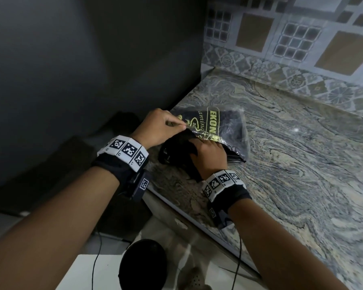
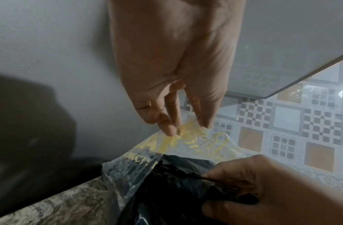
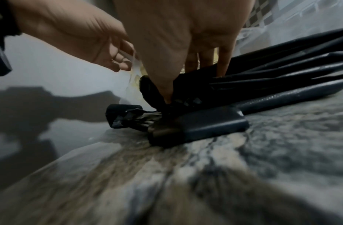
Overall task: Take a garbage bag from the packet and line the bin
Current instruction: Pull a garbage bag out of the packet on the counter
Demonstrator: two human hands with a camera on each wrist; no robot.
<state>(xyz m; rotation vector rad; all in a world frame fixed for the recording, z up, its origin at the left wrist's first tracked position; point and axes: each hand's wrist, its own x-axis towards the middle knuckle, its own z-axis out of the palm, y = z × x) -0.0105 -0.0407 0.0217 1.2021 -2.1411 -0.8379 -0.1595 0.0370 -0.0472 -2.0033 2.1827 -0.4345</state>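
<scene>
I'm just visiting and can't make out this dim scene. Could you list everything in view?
clear plastic packet with yellow print: one, on the countertop, mouth held open.
black garbage bags: a folded stack, count unclear, partly drawn out of the packet.
marbled stone countertop: one, grey-beige, under the packet.
patterned wall tiles: grey and brown, behind the countertop.
left hand: pinches the packet's upper edge.
right hand: grips the black bags at the mouth.
</scene>
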